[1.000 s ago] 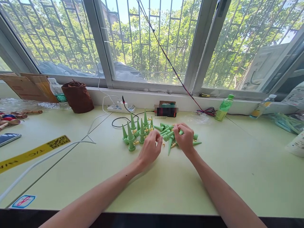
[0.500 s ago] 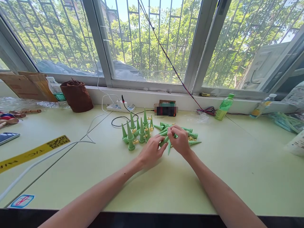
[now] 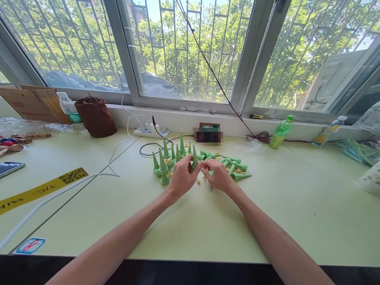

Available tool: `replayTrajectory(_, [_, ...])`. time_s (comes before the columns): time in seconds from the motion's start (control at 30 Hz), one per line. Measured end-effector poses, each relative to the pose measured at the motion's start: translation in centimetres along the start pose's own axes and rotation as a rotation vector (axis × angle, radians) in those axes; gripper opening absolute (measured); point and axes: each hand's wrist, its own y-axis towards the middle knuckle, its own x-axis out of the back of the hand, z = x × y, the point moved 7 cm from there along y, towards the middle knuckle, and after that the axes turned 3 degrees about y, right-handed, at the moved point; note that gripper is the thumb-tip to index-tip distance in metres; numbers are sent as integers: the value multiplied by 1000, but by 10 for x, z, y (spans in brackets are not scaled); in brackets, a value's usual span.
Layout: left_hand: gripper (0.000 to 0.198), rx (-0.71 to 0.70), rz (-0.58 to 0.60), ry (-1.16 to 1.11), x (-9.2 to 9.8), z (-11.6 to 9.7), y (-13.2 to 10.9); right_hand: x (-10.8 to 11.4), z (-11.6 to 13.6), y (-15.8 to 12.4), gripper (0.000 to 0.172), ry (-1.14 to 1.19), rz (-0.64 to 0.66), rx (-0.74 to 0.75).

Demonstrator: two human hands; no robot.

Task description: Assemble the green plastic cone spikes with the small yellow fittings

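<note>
In the head view my left hand [image 3: 183,174] is closed round a green plastic watering spike [image 3: 194,154], its tip pointing up. My right hand [image 3: 218,174] is pinched against the spike's right side; whatever lies between those fingertips is hidden. Left of my hands, several green spikes [image 3: 163,168] stand point up, some with small yellow valves at their sides. To the right lies a heap of loose green spikes [image 3: 237,166] with yellow pieces among them. A small yellow valve piece [image 3: 198,181] rests on the table just below my hands.
Behind the spikes are a power strip [image 3: 142,132], a black cable [image 3: 144,153] and a small dark box [image 3: 208,136]. A brown drawstring bag [image 3: 96,118] stands back left, a green bottle [image 3: 280,133] back right. A white cable [image 3: 59,198] crosses the left side.
The spike in my left hand has swung from lying tilted to point up and moved slightly left. My right hand has come down a little and left, staying against it.
</note>
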Motion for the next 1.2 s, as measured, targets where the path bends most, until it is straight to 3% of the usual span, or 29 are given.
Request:
replayTrajectory(0.1, [32, 15, -24, -7, 0, 1, -1, -14, 2, -3, 10, -66, 133, -1])
replayTrajectory(0.23, [32, 15, -34, 14, -1, 4, -1, -23, 4, -6, 23, -122, 206, 16])
replayTrajectory(0.37, [29, 18, -10, 49, -4, 5, -1, -27, -1, -8, 23, -155, 243, 4])
replayTrajectory(0.63, [23, 0, 96, 165, -15, 10, -5, -26, -3, -7, 2, -193, 253, 0])
replayTrajectory(1.2, [17, -4, 221, 196, -32, 16, -13, -13, -13, -1, 12, -394, 131, -74])
